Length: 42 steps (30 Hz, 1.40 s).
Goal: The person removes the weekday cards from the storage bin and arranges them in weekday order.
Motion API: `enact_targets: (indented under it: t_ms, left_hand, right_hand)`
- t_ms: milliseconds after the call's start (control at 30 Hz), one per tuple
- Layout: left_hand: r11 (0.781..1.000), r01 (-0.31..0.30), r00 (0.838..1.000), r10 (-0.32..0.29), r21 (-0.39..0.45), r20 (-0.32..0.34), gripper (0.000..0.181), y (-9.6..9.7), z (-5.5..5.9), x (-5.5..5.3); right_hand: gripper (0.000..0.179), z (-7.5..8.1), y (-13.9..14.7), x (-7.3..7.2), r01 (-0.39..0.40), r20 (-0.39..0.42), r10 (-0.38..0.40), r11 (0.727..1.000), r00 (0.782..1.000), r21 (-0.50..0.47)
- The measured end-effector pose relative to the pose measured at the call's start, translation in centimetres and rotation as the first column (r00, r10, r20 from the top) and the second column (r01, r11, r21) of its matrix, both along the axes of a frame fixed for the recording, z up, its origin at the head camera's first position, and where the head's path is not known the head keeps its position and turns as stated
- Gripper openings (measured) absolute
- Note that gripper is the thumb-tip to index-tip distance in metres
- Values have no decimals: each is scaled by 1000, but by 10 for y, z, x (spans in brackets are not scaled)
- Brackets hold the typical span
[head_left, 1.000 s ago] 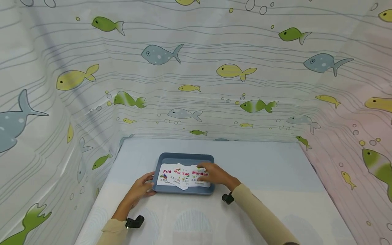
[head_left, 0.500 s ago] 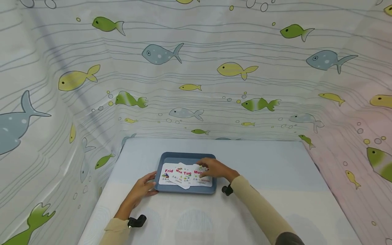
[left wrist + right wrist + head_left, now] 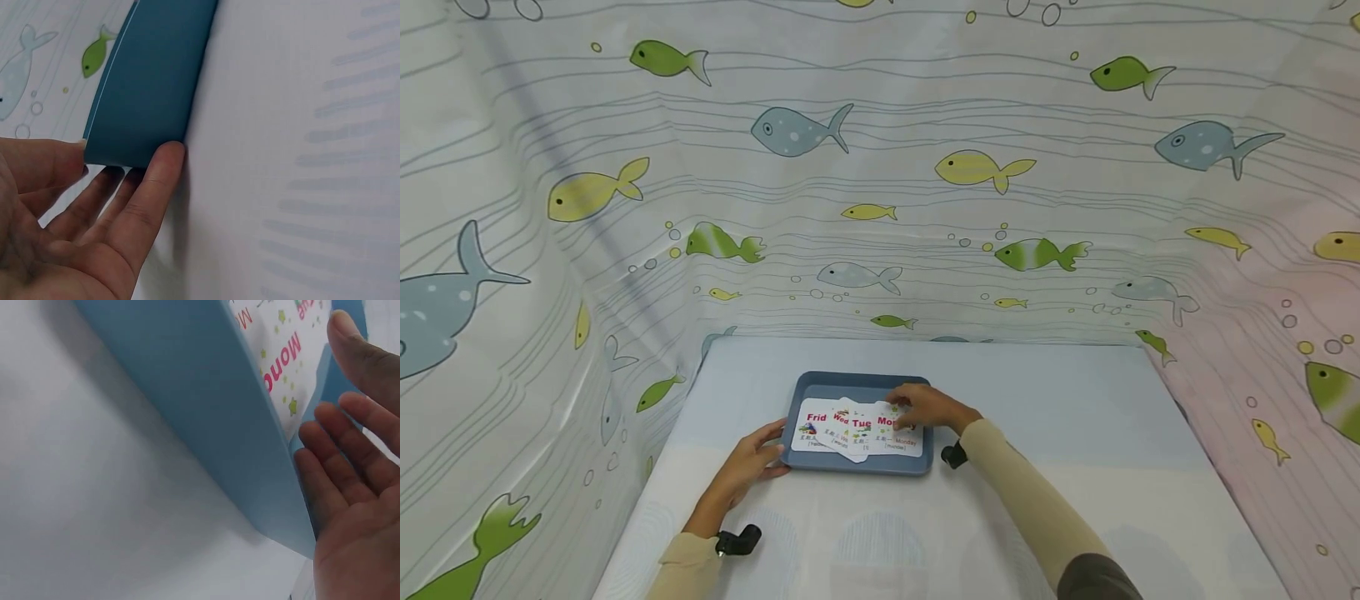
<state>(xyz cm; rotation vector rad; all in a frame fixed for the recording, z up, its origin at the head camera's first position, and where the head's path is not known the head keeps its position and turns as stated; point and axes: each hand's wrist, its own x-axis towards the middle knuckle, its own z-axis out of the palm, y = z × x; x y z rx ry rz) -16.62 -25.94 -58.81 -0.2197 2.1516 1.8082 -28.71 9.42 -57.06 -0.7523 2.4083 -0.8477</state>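
A blue-grey tray (image 3: 857, 468) lies on the table with several white word cards fanned out in it. From left to right show a Friday card (image 3: 808, 429), a Wednesday card (image 3: 835, 433), a Tuesday card (image 3: 860, 437) and a Monday card (image 3: 889, 440), each overlapping its neighbour. My left hand (image 3: 745, 462) rests against the tray's left end; in the left wrist view extended fingers (image 3: 159, 175) touch the outer wall. Over the right end of the Monday card is my right hand (image 3: 931, 407), thumb (image 3: 353, 353) apart from the loosely bent fingers, nothing visible between them. It hides part of the red word.
A pale tablecloth (image 3: 1045, 517) spreads around the tray. Fish-print curtains (image 3: 880, 183) stand behind the table and along both sides. Black wrist cameras (image 3: 739, 540) sit on both wrists.
The right hand has shifted slightly back over the Monday card, uncovering small print at its lower right. The left hand stays at the tray. The whole view has slid a little.
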Motion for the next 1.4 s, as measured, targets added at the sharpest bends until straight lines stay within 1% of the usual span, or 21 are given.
enact_targets:
  t_ms: [167, 233, 267, 367, 467, 500, 567, 733, 833, 933, 1067, 1233, 1400]
  left_hand:
    - [1000, 13, 1000, -13, 2, -7, 57, 1, 2, 2]
    - [1000, -1, 1000, 1, 4, -3, 57, 2, 3, 2]
    - [1000, 6, 1000, -6, 2, -7, 57, 1, 3, 2]
    - [1000, -8, 1000, 8, 3, 0, 56, 2, 0, 1]
    - [1000, -3, 1000, 3, 8, -1, 56, 2, 0, 0]
    - [1000, -11, 1000, 11, 12, 3, 56, 2, 0, 0]
    - [1000, -12, 1000, 12, 13, 1, 56, 2, 0, 0]
    - [1000, 10, 1000, -10, 10, -15, 56, 1, 0, 0]
    - [1000, 20, 999, -20, 8, -25, 56, 2, -1, 1]
    - [1000, -1, 1000, 1, 10, -16, 55, 2, -2, 1]
    - [1000, -16, 1000, 16, 14, -13, 55, 3, -3, 1]
    - [1000, -21, 1000, 21, 12, -13, 55, 1, -4, 2]
    - [1000, -26, 1000, 26, 10, -12, 54, -1, -3, 4]
  right_hand:
    - [51, -2, 1, -4, -8, 13, 8, 1000, 1000, 5]
    - [49, -1, 0, -5, -14, 9, 14, 1000, 1000, 5]
    - [49, -1, 0, -5, -17, 6, 17, 1000, 1000, 6]
    - [48, -1, 0, -7, -11, 5, 11, 1000, 1000, 0]
    - [48, -2, -1, -9, -5, 4, 5, 1000, 1000, 1]
    - [49, -2, -2, -10, -2, 4, 2, 1000, 1000, 2]
    - [49, -2, -4, -12, -13, -9, 13, 1000, 1000, 17]
    - [49, -5, -9, -16, -37, -62, 41, 997, 997, 69]
    - [47, -6, -11, -17, -21, -60, 26, 996, 998, 85]
    - [46, -6, -14, -18, -14, -53, 18, 996, 998, 85]
    - [49, -5, -17, -19, -13, -52, 18, 995, 998, 95]
    - [55, -5, -21, -18, -17, -46, 23, 991, 999, 135]
    - [60, -5, -25, -16, -41, -52, 50, 985, 997, 167]
